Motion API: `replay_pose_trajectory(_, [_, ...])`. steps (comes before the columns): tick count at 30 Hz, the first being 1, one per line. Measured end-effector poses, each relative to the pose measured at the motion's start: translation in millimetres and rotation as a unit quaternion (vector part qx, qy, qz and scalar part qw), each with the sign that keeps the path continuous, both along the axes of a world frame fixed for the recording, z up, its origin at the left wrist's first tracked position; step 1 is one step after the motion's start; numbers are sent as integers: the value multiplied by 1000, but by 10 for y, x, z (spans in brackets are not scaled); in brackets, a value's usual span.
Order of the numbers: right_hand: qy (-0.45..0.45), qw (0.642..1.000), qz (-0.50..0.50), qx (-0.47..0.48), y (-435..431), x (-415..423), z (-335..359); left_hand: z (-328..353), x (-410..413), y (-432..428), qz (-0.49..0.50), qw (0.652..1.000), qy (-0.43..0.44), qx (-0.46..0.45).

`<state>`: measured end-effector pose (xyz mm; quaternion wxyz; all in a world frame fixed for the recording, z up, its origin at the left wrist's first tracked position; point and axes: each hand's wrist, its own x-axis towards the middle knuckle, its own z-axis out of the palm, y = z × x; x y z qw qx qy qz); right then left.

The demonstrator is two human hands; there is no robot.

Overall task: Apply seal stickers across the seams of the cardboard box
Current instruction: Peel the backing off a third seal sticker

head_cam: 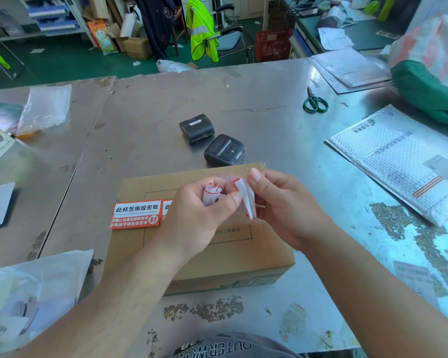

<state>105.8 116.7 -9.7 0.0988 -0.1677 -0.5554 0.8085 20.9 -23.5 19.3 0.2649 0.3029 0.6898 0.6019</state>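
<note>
Directly above the cardboard box [217,251], both hands [243,208] pinch sticker backing [245,196].

cardboard box [230,257]: is showing brown, black dashed outline, green print
seal sticker [136,215]: is showing orange-red, white panel, black characters
scissors [315,100]: are showing green handles

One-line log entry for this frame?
phase: peeling sticker | left hand: grips crumpled liner | right hand: pinches red-edged sheet | cardboard box: red seal sticker at top's left edge
</note>
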Motion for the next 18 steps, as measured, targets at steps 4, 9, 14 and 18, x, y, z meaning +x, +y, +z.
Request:
replay_pose_trajectory(4, [4, 999, 6, -41, -48, -10, 62, -39, -44, -36, -12, 996, -79, 30])
replay_pose_trajectory(9, [8, 996, -36, -85, -104, -37, 74, -102, -127, -103, -33, 984, -159, 71])
replay_pose_trajectory(14, [0, 989, -91, -114, -50, -50, 14, -167, -253, -170, -14, 961, -254, 105])
replay_pose_trajectory(18, [14, 981, -139, -132, -33, -67, 39, -194, -325, -222, -18, 948, -297, 115])
